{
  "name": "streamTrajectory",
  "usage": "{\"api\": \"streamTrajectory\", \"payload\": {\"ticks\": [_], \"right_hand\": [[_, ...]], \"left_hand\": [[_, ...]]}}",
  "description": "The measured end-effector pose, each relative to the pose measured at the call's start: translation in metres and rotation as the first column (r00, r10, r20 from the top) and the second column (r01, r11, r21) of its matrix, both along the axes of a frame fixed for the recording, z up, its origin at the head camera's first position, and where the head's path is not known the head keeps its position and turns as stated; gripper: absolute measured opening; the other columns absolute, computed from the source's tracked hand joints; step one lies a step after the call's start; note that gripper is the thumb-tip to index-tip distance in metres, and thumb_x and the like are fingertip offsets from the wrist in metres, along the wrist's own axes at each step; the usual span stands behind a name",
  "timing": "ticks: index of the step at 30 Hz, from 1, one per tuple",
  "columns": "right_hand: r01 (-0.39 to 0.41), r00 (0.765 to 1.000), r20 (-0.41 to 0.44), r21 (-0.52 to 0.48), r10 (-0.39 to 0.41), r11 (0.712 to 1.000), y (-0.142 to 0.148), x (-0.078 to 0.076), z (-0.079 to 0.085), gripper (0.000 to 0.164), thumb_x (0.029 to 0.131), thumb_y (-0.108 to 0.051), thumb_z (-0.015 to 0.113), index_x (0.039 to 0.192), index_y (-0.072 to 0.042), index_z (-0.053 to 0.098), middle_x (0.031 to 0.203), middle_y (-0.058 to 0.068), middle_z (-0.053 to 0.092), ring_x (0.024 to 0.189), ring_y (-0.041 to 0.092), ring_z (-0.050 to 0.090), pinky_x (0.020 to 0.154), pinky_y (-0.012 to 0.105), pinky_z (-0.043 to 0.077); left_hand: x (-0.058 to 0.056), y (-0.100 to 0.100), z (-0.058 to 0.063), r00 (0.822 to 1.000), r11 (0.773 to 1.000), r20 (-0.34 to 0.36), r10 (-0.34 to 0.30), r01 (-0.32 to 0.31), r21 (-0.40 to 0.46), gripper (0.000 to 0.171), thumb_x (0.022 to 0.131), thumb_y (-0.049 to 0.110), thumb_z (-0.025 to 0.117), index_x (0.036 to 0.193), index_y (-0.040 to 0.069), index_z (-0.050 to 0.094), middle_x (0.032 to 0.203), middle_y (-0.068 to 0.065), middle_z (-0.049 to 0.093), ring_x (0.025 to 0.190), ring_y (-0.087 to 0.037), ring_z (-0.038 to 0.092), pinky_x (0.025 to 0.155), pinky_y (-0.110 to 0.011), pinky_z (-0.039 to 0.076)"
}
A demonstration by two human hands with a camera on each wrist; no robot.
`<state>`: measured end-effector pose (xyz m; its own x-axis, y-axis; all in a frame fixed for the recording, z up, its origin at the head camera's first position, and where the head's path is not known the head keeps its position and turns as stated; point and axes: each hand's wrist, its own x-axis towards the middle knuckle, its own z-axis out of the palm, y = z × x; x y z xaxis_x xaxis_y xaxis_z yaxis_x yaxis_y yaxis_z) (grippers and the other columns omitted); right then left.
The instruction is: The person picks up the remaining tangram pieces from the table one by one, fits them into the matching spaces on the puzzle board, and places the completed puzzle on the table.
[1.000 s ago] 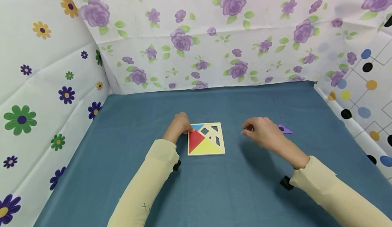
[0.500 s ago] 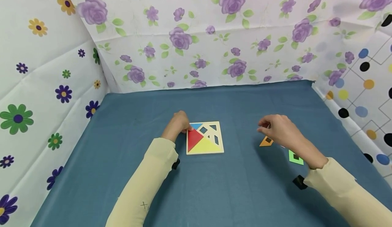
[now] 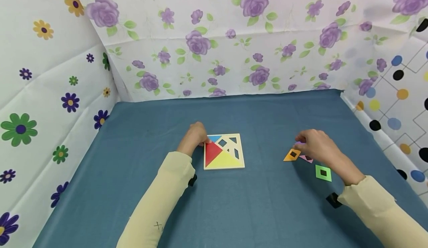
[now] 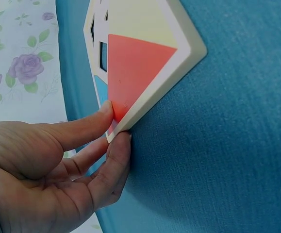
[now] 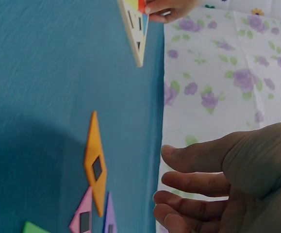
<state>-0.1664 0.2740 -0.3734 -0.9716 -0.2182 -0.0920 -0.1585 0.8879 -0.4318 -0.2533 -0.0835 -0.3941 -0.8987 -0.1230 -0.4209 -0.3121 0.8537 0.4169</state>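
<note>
My left hand (image 3: 194,138) pinches the left edge of a square wooden tangram board (image 3: 242,158). In the left wrist view the thumb lies on top, at the tip of the red triangle (image 4: 135,73), with fingers at the side and below. Yellow (image 3: 225,160) and blue (image 3: 214,138) pieces also sit in the board; its upper right shows bare, cut-out spaces. My right hand (image 3: 315,144) hovers over loose pieces, thumb and fingers apart, holding nothing. Nearest it are an orange parallelogram (image 3: 292,154), a pink triangle (image 5: 83,213) and a purple triangle (image 5: 110,216), the last partly hidden in the head view.
A green square piece (image 3: 323,173) lies nearer the person, beside the right forearm. Blue cloth (image 3: 260,203) covers the table. Flowered sheets (image 3: 230,47) rise along the back and left, and a dotted one (image 3: 398,103) on the right.
My right hand has moved to the right, away from the board and over the loose pieces; the orange, pink and green ones now show. The left hand keeps its grip on the board.
</note>
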Motion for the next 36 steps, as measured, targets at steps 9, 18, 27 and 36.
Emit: {"api": "streamTrajectory", "payload": {"ticks": [9,18,27,36], "right_hand": [[0.024,0.998,0.055,0.018,-0.025,1.0,0.012,-0.008,-0.017,0.033,0.095,-0.011,0.074,0.117,0.013,0.069,0.098,0.023,0.072,0.071,0.02,0.067,0.062,0.041,0.056],[0.056,0.992,0.111,0.031,-0.059,0.998,0.016,-0.016,-0.029,0.038,0.094,-0.015,0.076,0.117,0.014,0.067,0.096,0.021,0.071,0.07,0.02,0.064,0.061,0.038,0.055],[0.057,0.987,0.152,0.021,-0.06,0.998,0.014,-0.014,-0.036,0.04,0.093,-0.02,0.079,0.115,0.011,0.069,0.079,0.007,0.069,0.062,0.019,0.06,0.055,0.035,0.049],[0.057,0.993,0.104,0.057,-0.063,0.997,0.013,-0.016,-0.041,0.052,0.087,-0.022,0.084,0.12,0.015,0.067,0.112,0.031,0.068,0.082,0.03,0.068,0.069,0.044,0.057]], "left_hand": [[0.002,0.0,-0.001,1.0,1.0,-0.019,0.003,-0.003,0.001,0.056,0.091,0.016,0.083,0.136,-0.008,0.059,0.132,-0.027,0.057,0.071,-0.017,0.068,0.061,-0.024,0.052],[-0.004,-0.002,-0.003,1.0,1.0,0.014,0.01,-0.01,0.014,0.06,0.09,0.017,0.083,0.139,-0.007,0.058,0.145,-0.029,0.047,0.063,-0.015,0.062,0.055,-0.022,0.048],[-0.003,-0.004,-0.002,1.0,1.0,0.008,-0.002,0.001,0.015,0.064,0.09,0.017,0.083,0.141,-0.008,0.054,0.145,-0.03,0.047,0.061,-0.014,0.06,0.054,-0.021,0.046],[-0.002,-0.004,-0.001,1.0,1.0,0.017,-0.005,0.004,0.014,0.065,0.09,0.017,0.083,0.142,-0.008,0.053,0.148,-0.03,0.045,0.058,-0.013,0.058,0.052,-0.02,0.045]]}}
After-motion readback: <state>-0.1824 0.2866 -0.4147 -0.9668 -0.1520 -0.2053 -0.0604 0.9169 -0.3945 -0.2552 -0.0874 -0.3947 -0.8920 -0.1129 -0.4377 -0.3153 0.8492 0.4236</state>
